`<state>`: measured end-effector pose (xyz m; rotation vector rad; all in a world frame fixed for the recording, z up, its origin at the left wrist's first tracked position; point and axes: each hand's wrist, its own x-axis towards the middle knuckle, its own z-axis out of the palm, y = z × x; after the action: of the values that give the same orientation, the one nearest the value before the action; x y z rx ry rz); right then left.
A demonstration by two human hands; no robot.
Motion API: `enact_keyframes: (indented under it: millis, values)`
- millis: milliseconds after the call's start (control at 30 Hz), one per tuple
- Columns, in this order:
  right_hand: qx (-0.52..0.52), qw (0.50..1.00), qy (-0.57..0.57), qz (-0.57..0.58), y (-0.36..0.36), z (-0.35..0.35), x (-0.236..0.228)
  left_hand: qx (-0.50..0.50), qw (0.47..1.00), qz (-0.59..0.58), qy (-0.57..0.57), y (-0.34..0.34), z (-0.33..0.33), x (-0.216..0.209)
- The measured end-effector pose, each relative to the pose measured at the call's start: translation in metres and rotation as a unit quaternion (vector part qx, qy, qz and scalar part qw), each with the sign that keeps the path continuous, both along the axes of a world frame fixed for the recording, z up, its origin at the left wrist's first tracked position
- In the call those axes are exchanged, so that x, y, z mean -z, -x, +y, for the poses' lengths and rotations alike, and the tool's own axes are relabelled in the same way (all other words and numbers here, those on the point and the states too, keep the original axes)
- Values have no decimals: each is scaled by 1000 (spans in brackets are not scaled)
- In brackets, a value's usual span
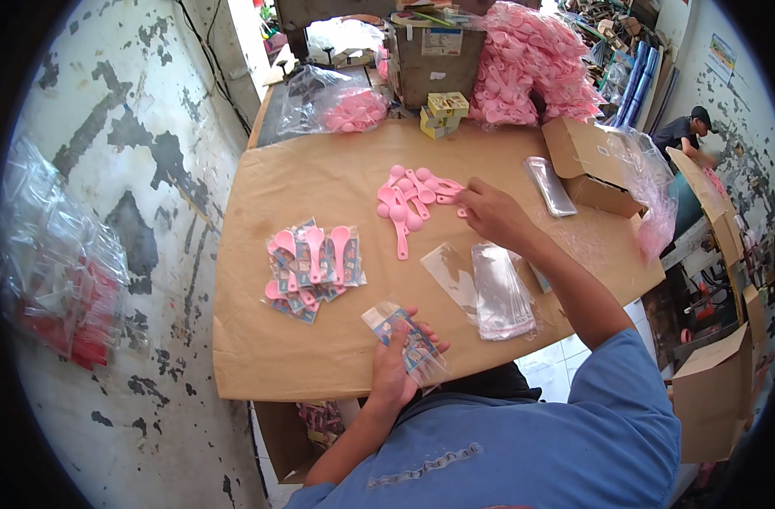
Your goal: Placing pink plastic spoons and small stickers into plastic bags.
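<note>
My left hand (393, 366) is closed around a transparent plastic bag (417, 352) with a blue printed card inside, near the table's front edge. Farther off, my right hand (496, 214) has its fingertips pinched at the handle end of a pink spoon (448, 192), on the right side of a loose heap of pink spoons (398, 199). To the left lies a pile of bagged cards with pink spoons (315, 263). Beside my right forearm rests a stack of flat transparent bags (502, 297), with a single bag (449, 276) next to it.
Brown paper covers the table (269, 365). An open cardboard box (595, 170) and another bag bundle (550, 187) stand at the right. Behind are a small yellow box (443, 114) and a big mound of pink spoons (532, 68). Another person (688, 131) works far right.
</note>
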<state>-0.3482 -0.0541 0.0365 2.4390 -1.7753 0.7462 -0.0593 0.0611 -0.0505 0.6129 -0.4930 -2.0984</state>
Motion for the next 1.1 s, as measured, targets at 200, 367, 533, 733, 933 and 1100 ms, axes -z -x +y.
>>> enact_keyframes:
  millis: [200,367,533,733,933,1100]
  values:
    - [88,976,51,-195,13,82,-37,9,1000,5,13,0,4,-1]
    - [127,854,5,-505,17,123,-10,-14,1000,8,10,0,6,4]
    - [77,753,-16,-653,6,151,7,-37,998,32,28,3,3,2]
    - [40,706,-85,-702,-4,168,14,-64,996,52,24,2,0,5]
    - [12,668,-87,-739,10,190,28,-70,996,40,30,4,9,5]
    - [-1,633,-130,-763,13,204,32,-86,996,12,12,13,14,1]
